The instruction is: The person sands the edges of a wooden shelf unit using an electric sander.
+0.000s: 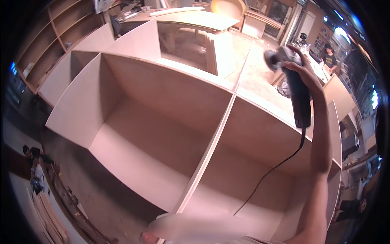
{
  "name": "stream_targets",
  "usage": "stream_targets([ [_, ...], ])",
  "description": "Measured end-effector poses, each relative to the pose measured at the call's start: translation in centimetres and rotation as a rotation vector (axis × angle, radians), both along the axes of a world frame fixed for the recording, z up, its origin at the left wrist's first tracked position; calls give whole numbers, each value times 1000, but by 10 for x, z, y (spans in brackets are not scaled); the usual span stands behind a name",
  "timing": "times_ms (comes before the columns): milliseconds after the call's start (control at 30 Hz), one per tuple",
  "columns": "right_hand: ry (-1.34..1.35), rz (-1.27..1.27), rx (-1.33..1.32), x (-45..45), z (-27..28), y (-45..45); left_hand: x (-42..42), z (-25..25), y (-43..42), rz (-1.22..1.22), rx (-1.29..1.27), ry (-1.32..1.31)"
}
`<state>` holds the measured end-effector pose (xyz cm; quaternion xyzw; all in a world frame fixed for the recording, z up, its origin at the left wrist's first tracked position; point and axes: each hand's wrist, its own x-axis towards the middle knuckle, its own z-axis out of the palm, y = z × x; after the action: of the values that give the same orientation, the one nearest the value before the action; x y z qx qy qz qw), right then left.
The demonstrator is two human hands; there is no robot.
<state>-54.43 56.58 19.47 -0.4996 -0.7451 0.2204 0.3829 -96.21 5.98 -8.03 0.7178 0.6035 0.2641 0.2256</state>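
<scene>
Up at the right, my right hand [305, 69] is wrapped round the front part of a black angle grinder [298, 95]. Its round disc [272, 59] faces left, and a black cord [266, 174] hangs from the lower end of the body. Below lies a large pale plywood cabinet frame [152, 126] with open compartments and a central divider [211, 148]. At the bottom edge, a small part of my left hand [150, 237] shows beside the divider's near end; its fingers are too blurred and cut off to read. A blurred pale shape [199, 227] covers the area next to it.
A workbench [183, 18] with boards stands behind the cabinet. Wooden shelving [73, 22] rises at the upper left. One person [329, 58] is at the far right, another [36, 154] at the left near stacked wood strips [48, 217].
</scene>
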Motion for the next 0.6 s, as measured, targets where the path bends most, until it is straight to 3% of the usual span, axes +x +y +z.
stream_targets([
  [100,412,-70,-1,30,-12,-66,1,-3,-27,-8,15,-19],
  [167,738,-1,136,28,-40,-113,8,-4,-38,46,52,-62],
  [267,1041,5,120,23,-89,-179,19,3,-31,133,81,-139],
  [367,1218,-65,99,17,-133,-245,18,15,-29,105,-10,-232],
  [467,1301,-95,91,6,-153,-304,-1,18,-24,-131,-158,-327],
  [567,1347,72,29,-14,-140,-357,-26,88,-36,-140,287,-586],
  [600,1339,184,19,-14,-139,-369,-33,95,-38,-237,286,-664],
])
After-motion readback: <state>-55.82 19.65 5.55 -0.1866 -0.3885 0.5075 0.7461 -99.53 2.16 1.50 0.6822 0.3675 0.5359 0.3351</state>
